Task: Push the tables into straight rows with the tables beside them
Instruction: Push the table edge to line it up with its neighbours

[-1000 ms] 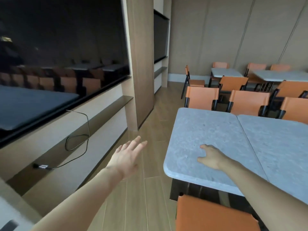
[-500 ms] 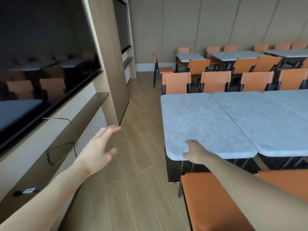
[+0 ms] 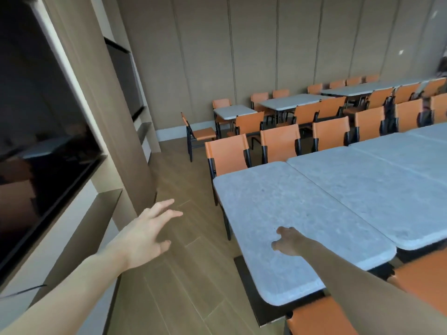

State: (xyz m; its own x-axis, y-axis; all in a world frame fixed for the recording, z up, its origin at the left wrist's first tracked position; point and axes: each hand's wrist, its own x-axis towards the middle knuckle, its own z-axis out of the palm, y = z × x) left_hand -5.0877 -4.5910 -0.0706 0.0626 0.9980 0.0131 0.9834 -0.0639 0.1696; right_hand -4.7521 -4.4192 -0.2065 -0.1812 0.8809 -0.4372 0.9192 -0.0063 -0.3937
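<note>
The nearest grey stone-top table point(image 3: 271, 204) stands end-on to me, its long side flush against a second grey table point(image 3: 377, 189); more tabletops point(image 3: 425, 139) continue that row to the right. My right hand point(image 3: 287, 241) rests on top of the nearest table close to its left edge, fingers loosely bent and holding nothing. My left hand point(image 3: 148, 229) hovers over the wooden floor to the left of the table, fingers spread and empty. A back row of small grey tables point(image 3: 233, 110) runs along the far wall.
Orange chairs point(image 3: 227, 151) line the far side of the near row, and one orange chair point(image 3: 321, 319) is tucked in at the bottom right. A lone chair point(image 3: 199, 134) stands in the aisle. A dark wall screen point(image 3: 41, 122) and shelf niche fill the left.
My right hand has left the table's near edge and now lies on its top. The view has swung right and upward. My left hand stays raised and spread.
</note>
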